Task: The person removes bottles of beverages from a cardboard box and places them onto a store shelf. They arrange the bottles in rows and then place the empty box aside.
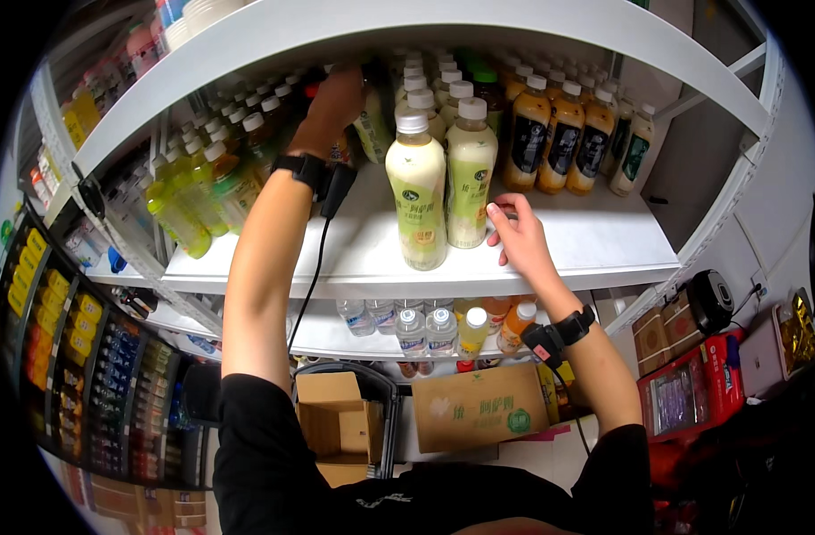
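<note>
My left hand (340, 97) reaches deep into the white metal shelf (547, 257), among bottles at the back; its fingers are blurred and partly hidden. Just right of it a milk tea bottle with a green label (372, 130) leans. My right hand (519, 234) is beside the front milk tea bottle (471, 180), fingers curled near its lower side; whether they touch it I cannot tell. Another milk tea bottle (415, 207) stands left of that one, nearer the shelf edge. Behind these two, rows of white-capped bottles (420, 103) run back. Both wrists wear black straps with cabled devices.
Brown bottles with black labels (529, 137) stand at right, green-yellow drink bottles (177, 214) at left. Water bottles (410, 334) fill part of the lower shelf. Below are an open cardboard box (340, 428) in a black container, a closed carton (481, 408) and a red box (691, 388).
</note>
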{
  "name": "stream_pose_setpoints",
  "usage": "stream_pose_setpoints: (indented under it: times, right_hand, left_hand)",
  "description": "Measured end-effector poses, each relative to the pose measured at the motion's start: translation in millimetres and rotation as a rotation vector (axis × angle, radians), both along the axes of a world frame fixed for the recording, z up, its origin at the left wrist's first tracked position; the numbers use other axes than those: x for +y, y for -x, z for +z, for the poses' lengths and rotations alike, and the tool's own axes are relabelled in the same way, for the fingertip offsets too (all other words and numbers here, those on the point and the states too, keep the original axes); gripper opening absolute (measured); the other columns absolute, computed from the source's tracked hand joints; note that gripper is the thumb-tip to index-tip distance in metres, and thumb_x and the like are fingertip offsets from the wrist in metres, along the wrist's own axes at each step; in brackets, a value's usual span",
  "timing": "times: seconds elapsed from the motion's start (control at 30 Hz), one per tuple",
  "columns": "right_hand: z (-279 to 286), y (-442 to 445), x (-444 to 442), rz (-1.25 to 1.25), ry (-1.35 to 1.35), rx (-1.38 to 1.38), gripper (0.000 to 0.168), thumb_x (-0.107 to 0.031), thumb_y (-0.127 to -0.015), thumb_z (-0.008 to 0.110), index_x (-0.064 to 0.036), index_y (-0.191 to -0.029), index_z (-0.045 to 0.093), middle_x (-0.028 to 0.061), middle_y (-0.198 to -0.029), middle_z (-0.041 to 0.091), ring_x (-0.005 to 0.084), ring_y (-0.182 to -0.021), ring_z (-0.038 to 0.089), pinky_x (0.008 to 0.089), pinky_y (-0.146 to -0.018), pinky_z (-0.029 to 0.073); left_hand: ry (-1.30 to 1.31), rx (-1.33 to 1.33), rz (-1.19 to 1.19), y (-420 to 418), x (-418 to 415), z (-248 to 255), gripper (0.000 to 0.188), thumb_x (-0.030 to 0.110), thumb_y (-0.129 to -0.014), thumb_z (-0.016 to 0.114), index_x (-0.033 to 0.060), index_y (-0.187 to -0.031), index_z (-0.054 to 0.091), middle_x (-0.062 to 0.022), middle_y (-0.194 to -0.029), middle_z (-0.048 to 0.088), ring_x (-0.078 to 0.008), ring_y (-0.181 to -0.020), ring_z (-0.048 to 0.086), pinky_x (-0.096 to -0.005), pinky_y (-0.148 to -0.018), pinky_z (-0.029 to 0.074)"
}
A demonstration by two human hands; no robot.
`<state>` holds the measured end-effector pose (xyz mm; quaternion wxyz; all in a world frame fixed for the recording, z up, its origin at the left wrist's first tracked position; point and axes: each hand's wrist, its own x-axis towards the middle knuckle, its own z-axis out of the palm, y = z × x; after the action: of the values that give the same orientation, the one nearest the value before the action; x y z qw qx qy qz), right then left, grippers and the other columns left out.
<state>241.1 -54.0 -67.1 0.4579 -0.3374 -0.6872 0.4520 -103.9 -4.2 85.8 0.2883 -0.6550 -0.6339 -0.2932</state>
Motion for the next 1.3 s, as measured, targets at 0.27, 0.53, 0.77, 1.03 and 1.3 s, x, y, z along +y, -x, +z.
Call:
stream_pose_setpoints:
  times: [0.27, 0.53, 0.77, 1.03, 1.3]
  right_hand:
    - [-2.6, 2.5, 2.0, -0.062, -0.083, 0.055, 0.050, -0.034, -0.095, 0.064, 0.007, -0.121, 0.050, 0.0160, -0.105, 0.064, 0.0131, -0.057, 0.061, 0.0271, -0.037, 0.046]
    - [35.1, -2.2, -47.7, -0.042, -0.702, 0.320, 0.020, -0.014, -0.088, 0.072, 0.000, -0.102, 0.069, 0.0029, -0.092, 0.066, 0.0061, -0.057, 0.044, 0.0213, -0.053, 0.037]
    - [70.6, 26.3, -126.7, 0.445, -0.409, -0.126, 0.081, -0.044, -0.073, 0.085, 0.004, -0.130, 0.055, 0.0123, -0.108, 0.068, 0.0120, -0.068, 0.059, 0.0285, -0.062, 0.050]
    - [60.3, -20.7, -82.9, -0.003, -0.594, -0.096, 0.071, -0.040, -0.071, 0.085, 0.005, -0.118, 0.056, 0.0217, -0.110, 0.069, 0.0317, -0.103, 0.068, 0.0387, -0.090, 0.053]
    - [36.7, -1.8, -56.0, -0.268, -0.479, -0.141, 0.074, -0.042, -0.068, 0.087, 0.005, -0.109, 0.048, 0.0278, -0.102, 0.067, 0.0390, -0.096, 0.069, 0.0425, -0.082, 0.055]
  left_hand:
    - [0.010, 0.025, 0.065, -24.7, -120.3, 8.2, 0.032, 0.019, -0.089, 0.064, 0.0050, -0.118, 0.063, -0.0276, -0.109, 0.065, -0.0441, -0.103, 0.062, -0.0502, -0.088, 0.052]
    - [0.022, -0.107, -0.049, -70.5, -267.7, 55.5, 0.032, 0.023, -0.095, 0.065, 0.0066, -0.122, 0.062, -0.0112, -0.082, 0.068, -0.0127, -0.063, 0.066, -0.0310, -0.051, 0.051]
    - [0.236, -0.248, -0.169, -174.4, -313.9, 64.8, 0.026, 0.012, -0.091, 0.067, -0.0008, -0.113, 0.065, -0.0141, -0.089, 0.070, -0.0174, -0.073, 0.067, -0.0312, -0.064, 0.056]
    - [-0.088, -0.260, -0.481, -169.8, -242.1, -2.0, 0.056, 0.028, -0.090, 0.073, -0.0017, -0.133, 0.053, -0.0169, -0.120, 0.064, -0.0187, -0.089, 0.068, -0.0302, -0.071, 0.056]
    - [0.075, -0.748, -0.368, -145.3, -179.5, -153.9, 0.061, 0.024, -0.088, 0.075, -0.0061, -0.134, 0.048, -0.0217, -0.121, 0.065, -0.0261, -0.113, 0.064, -0.0373, -0.091, 0.054]
